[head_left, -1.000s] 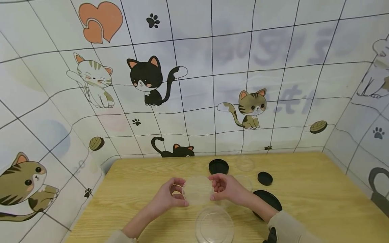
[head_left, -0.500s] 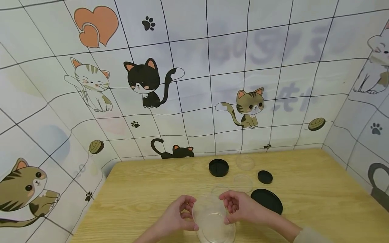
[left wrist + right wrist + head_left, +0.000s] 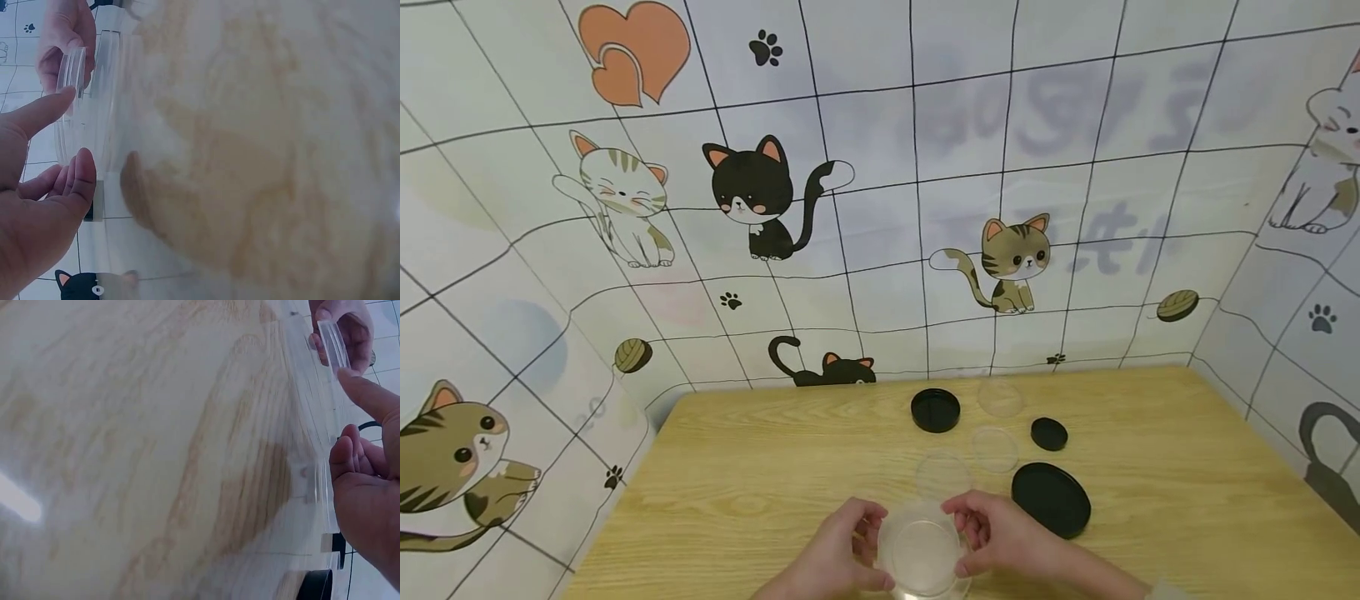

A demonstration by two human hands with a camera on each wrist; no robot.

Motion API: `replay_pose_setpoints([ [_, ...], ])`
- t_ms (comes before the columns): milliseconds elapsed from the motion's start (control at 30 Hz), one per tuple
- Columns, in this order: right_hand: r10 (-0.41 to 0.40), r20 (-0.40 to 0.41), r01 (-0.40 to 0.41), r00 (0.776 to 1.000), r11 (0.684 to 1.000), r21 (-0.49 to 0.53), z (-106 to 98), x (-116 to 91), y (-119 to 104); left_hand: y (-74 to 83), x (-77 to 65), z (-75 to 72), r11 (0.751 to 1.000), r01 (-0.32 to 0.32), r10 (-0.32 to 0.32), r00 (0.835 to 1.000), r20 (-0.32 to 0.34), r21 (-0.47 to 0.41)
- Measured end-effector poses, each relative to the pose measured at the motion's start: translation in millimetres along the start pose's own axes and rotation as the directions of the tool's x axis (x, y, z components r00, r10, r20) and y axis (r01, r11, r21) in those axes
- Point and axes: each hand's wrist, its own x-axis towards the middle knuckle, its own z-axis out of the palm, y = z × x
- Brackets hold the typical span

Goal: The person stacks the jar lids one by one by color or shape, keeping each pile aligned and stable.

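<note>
A clear round plastic dish (image 3: 922, 552), shallow and rimmed, is held level between both hands over a larger clear round dish (image 3: 109, 94). My left hand (image 3: 842, 554) grips its left edge, thumb in front and fingers behind. On the opposite edge my right hand (image 3: 1003, 537) pinches the rim in the same way. In the left wrist view, a narrow gap appears between the two dishes. The larger one rests on the table, mostly covered by the held dish in the head view.
Behind the hands lie a clear disc (image 3: 943, 475), another clear disc (image 3: 995, 450) and a far clear disc (image 3: 1000, 397). A large black round piece (image 3: 1051, 500), a small black one (image 3: 1049, 434) and a rimmed black one (image 3: 936, 410) also lie on the wooden table (image 3: 760, 458).
Both hands have brought the held dish toward the table's near side, from behind the larger dish to over it. A clear disc behind them has come into full view.
</note>
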Motion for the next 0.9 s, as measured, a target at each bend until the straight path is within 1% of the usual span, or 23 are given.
replay_pose_setpoints([
  [100, 0.010, 0.004, -0.010, 1.000, 1.000, -0.011, 1.5, 0.0, 0.3, -2.8, -0.9, 0.3, 1.000, 0.010, -0.009, 1.000, 0.023, -0.024],
  [233, 0.020, -0.003, -0.020, 1.000, 0.999, -0.030, 3.3, 0.5, 0.1, -6.5, -0.6, 0.5, 0.998, 0.039, -0.037, 0.998, 0.045, -0.054],
  [333, 0.027, -0.011, -0.027, 1.000, 0.999, -0.039, 4.9, 1.3, 0.4, -8.6, -0.6, 1.2, 0.997, 0.050, -0.047, 0.998, 0.044, -0.059],
  [467, 0.030, -0.015, -0.030, 0.999, 0.998, -0.054, 6.3, 1.8, 0.9, -9.2, -1.5, 1.9, 0.997, 0.044, -0.042, 0.999, 0.033, -0.071],
  [633, 0.040, -0.014, -0.041, 0.999, 0.997, -0.073, 7.5, 1.7, -0.6, -9.2, -1.6, 1.6, 0.994, 0.066, -0.063, 0.997, 0.033, -0.091],
  [900, 0.028, -0.019, -0.030, 0.999, 0.988, -0.150, 9.4, 1.8, 0.4, -9.4, -2.6, 1.7, 0.988, 0.089, -0.085, 0.996, 0.039, -0.127],
])
